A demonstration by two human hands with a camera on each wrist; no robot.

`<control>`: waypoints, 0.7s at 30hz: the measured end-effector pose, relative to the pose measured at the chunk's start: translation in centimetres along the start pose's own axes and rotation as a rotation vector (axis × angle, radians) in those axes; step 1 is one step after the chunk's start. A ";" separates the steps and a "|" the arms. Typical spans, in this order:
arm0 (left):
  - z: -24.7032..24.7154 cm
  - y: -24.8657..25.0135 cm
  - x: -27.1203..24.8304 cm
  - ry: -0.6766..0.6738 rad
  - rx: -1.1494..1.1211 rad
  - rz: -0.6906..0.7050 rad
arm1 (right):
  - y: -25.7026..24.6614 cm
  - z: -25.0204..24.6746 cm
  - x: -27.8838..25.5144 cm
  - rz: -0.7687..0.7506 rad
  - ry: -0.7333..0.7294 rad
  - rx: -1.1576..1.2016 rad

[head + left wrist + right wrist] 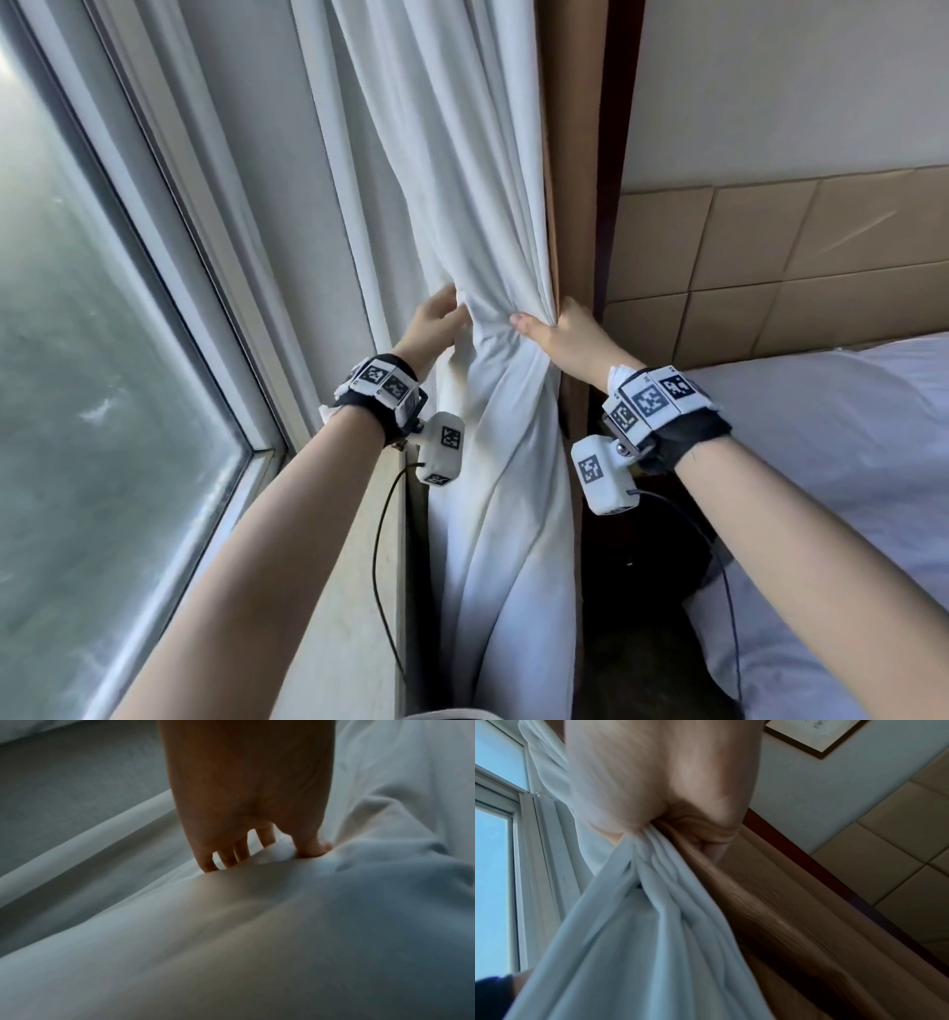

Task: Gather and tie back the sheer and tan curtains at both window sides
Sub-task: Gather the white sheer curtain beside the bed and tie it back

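The white sheer curtain [462,205] hangs beside the window, cinched into a waist at mid height. My left hand [436,321] holds the bunch from its left side, fingers tucked behind the folds. In the left wrist view my left hand [270,856] has its thumb on the front of the sheer curtain [257,923] and its fingertips hidden behind a fold. My right hand [557,329] grips the bunch from the right, against the tan curtain [570,103]. The right wrist view shows my right hand [659,841] squeezing the sheer curtain [654,923] together with the tan curtain [770,912].
The window glass [102,360] and its sill [349,565] lie to the left. A dark wooden trim [611,154], a padded tan headboard [770,267] and a bed with white linen [847,462] are on the right. A framed picture [816,738] hangs above.
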State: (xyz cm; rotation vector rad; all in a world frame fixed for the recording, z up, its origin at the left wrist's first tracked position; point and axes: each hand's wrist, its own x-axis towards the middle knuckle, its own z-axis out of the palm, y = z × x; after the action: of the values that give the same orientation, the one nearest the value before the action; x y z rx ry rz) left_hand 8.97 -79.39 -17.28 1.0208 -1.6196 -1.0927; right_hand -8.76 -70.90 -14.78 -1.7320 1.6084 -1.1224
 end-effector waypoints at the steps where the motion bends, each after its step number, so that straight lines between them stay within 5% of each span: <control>1: 0.1 0.3 0.0 0.027 0.017 0.007 | -0.1 0.1 0.0 0.001 -0.001 0.006; 21: 1.1 2.0 0.2 0.144 0.045 0.076 | 0.4 0.9 0.1 -0.046 0.026 -0.008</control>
State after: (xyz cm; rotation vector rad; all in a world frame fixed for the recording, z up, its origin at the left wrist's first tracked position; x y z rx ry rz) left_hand 7.56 -78.85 -15.53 1.0347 -1.5600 -0.9144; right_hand -8.19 -71.20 -15.53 -1.7740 1.5980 -1.1665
